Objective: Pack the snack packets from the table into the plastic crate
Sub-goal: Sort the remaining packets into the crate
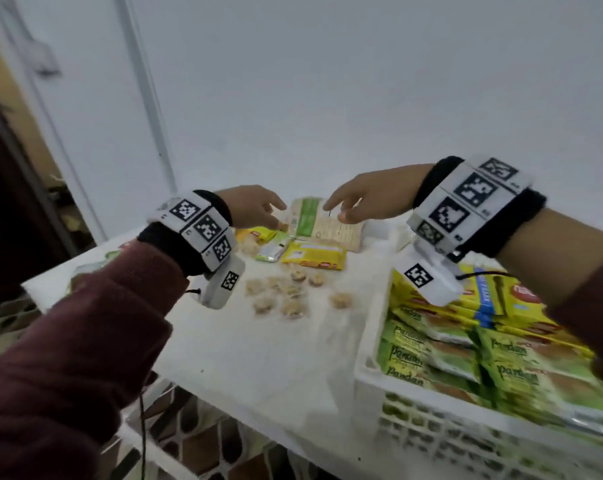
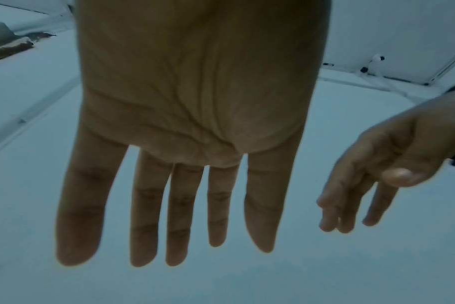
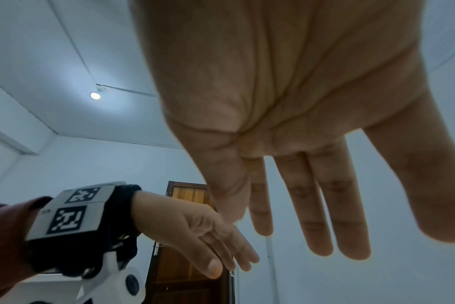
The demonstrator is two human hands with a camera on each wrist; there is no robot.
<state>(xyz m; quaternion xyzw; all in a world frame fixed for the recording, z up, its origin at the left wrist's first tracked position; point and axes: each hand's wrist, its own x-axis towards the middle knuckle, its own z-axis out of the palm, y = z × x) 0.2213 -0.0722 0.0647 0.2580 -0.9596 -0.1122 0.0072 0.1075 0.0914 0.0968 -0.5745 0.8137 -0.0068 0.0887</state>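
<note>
Now both hands reach toward the far end of the white table (image 1: 244, 348), where the loose packets lie. The left hand (image 1: 253, 207) and right hand (image 1: 366, 199) flank a pale cracker packet with a green band (image 1: 322, 223), its long axis running left to right between them; the right hand's fingers look closest to it — whether they touch it I cannot tell. Both wrist views show straight, spread fingers with nothing held.

Counted on the table: the cracker packet, a long yellow packet (image 1: 314, 259) in front of it, a smaller yellow one (image 1: 256, 233) and a green-silver one (image 1: 276, 249) to the left, plus roughly ten small round wrapped snacks (image 1: 293, 296) scattered nearer. The white plastic crate (image 1: 373, 344) sits at the right, already stacked with green and yellow packets — well apart from the cracker packet.
</note>
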